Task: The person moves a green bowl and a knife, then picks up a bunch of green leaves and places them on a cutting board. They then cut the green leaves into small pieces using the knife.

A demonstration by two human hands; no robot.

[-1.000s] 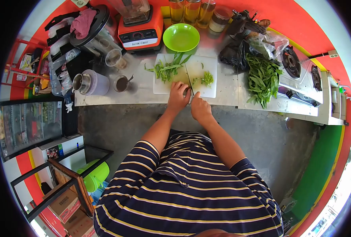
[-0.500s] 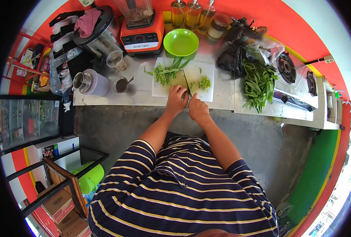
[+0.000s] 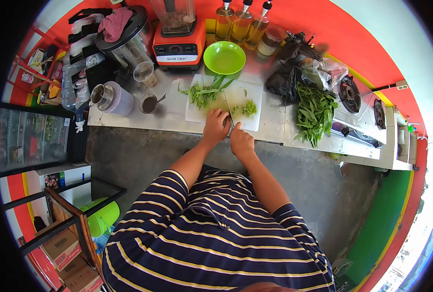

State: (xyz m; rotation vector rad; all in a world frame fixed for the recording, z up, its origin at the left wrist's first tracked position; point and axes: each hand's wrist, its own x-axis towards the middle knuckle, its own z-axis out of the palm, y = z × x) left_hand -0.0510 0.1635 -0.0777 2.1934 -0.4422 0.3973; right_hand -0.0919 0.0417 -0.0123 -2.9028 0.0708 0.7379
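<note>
On the white cutting board [image 3: 192, 113] lie long green leafy stems [image 3: 204, 95] at the left and a small pile of chopped green pieces [image 3: 249, 109] at the right. My right hand [image 3: 242, 139], at the board's near edge, is closed around a knife. The thin knife blade [image 3: 228, 105] points away from me, between the stems and the chopped pile. Beside the blade, my left hand [image 3: 217, 125] rests on the board's near part with curled fingers. What its fingers press or hold is hidden.
Behind the board stands a green bowl [image 3: 225, 57], with a red blender [image 3: 177, 48] and oil bottles [image 3: 239, 24] around it. A glass with a spoon [image 3: 149, 103] is left. Leafy greens [image 3: 315, 114] lie right, beside a gas stove [image 3: 355, 102].
The camera view has tilted slightly. The knife and my right hand have shifted a little toward me relative to the board. My left hand stays curled beside the blade.
</note>
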